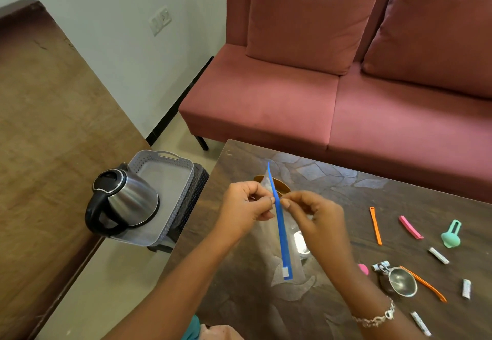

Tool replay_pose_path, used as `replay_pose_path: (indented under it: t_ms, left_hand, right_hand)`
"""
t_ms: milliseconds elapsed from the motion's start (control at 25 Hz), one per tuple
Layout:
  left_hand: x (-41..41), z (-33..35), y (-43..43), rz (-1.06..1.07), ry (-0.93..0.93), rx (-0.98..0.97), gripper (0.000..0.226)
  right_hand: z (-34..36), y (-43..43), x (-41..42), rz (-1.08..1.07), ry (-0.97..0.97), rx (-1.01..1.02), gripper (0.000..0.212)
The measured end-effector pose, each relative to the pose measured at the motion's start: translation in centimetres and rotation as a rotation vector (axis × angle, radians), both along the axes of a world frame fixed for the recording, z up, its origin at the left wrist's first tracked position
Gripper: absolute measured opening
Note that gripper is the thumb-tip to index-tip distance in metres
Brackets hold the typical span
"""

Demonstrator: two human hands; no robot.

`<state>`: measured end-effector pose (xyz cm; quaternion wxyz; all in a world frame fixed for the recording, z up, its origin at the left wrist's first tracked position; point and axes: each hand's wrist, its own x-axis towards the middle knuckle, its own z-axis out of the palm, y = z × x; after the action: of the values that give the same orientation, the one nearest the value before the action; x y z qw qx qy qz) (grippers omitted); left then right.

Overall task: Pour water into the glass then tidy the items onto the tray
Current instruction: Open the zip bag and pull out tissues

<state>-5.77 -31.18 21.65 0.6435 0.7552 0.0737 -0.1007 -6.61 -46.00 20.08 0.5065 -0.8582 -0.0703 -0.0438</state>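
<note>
Dark glossy wooden table stood before a pink sofa. Over it, the left hand and right hand each pinched the blue-zippered clear plastic bag. Left of the table, a steel kettle sat in the grey plastic tray. What may be the glass showed blurred behind the bag.

Pink sofa against pale wall; dark table before it.
</note>
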Motion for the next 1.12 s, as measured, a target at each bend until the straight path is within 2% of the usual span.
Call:
replay_pose_path:
  t_ms: [160, 280, 480, 560, 640, 760, 880, 1000, 1120]
  left_hand:
    - [-0.3, -0.1, -0.4, 0.016, 0.016, 0.112, 0.017]
    - [-0.6, 0.2, -0.7, 0.014, -0.01, 0.201, 0.011]
    - [-1.0, 0.8, -1.0, 0.021, -0.047, 0.314, 0.007]
    - [-1.1, 1.0, -0.8, 0.044, -0.022, 0.302, 0.013]
    - [-1.2, 0.9, -0.3, 0.108, 0.01, 0.311, 0.022]
    - [-1.3, 0.3, 0.8, 0.208, 0.026, 0.398, 0.02]
    - [-1.6, -0.2, 1.0, 0.203, 0.026, 0.479, 0.016]
    - [-2.4, -0.1, -0.3, 0.169, -0.078, 0.592, 0.011]
    - [-2.7, -0.1, -0.5, 0.118, -0.333, 0.628, 0.02]
  right_hand:
    - [0.1, 0.7, -0.8, -0.011, 0.113, -0.011, 0.017]
    - [0.3, 0.8, -0.7, -0.036, 0.126, -0.052, 0.013]
    - [0.5, 1.3, -0.4, -0.037, 0.115, -0.091, 0.011]
    - [0.5, 1.5, -0.4, -0.049, 0.122, -0.096, 0.011]
    - [0.5, 1.3, -0.3, -0.108, 0.128, -0.078, 0.009]
    - [0.4, 0.3, 0.0, -0.212, 0.102, -0.052, 0.016]
    - [0.3, 0.0, 0.0, -0.167, 0.018, -0.155, 0.013]
    - [0.3, 0.6, -0.4, -0.055, -0.128, -0.291, 0.01]
    - [0.3, 0.7, -0.6, 0.011, -0.214, -0.342, 0.012]
